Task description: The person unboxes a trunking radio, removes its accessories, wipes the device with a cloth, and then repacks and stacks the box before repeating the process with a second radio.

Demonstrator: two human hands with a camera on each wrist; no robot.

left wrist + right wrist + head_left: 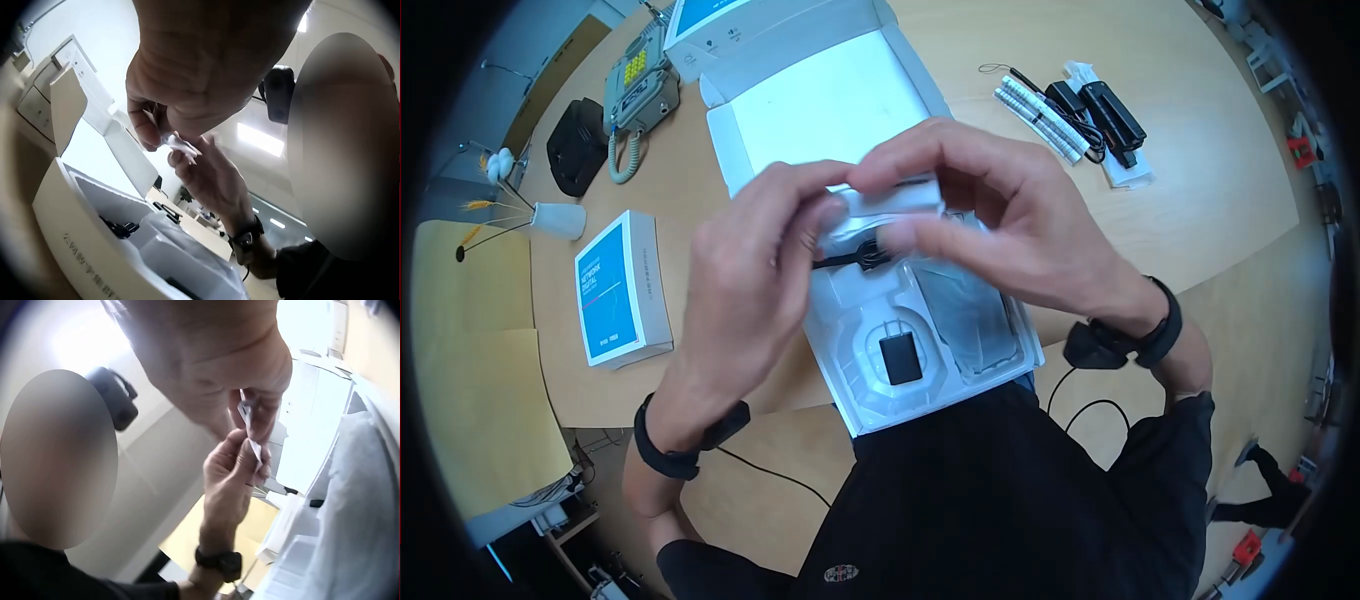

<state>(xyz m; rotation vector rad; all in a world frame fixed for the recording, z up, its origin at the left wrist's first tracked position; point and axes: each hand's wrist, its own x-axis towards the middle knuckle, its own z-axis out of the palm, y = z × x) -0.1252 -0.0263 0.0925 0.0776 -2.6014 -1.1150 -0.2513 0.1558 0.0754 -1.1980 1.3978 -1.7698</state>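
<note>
Both hands meet over an open white box (847, 395) and pinch a small, thin, white folded piece (890, 199) between thumbs and fingers. The left hand (752, 255) has its left end, the right hand (1010, 215) its right end. In the right wrist view the white piece (255, 450) shows edge-on between the fingertips. Whether it is paper or plastic I cannot tell. Below the hands, the box's moulded tray holds a black plug adapter (901, 358), a coiled black cable (865, 256) and a dark thing in a clear plastic bag (968, 318).
A blue and white box (622, 290) stands at the left, near a white vase (558, 221), a black pouch (576, 147) and a corded telephone (642, 85). Another blue-topped box (700, 40) lies behind the raised lid. At the right are a black device (1113, 120) and white strips (1041, 118).
</note>
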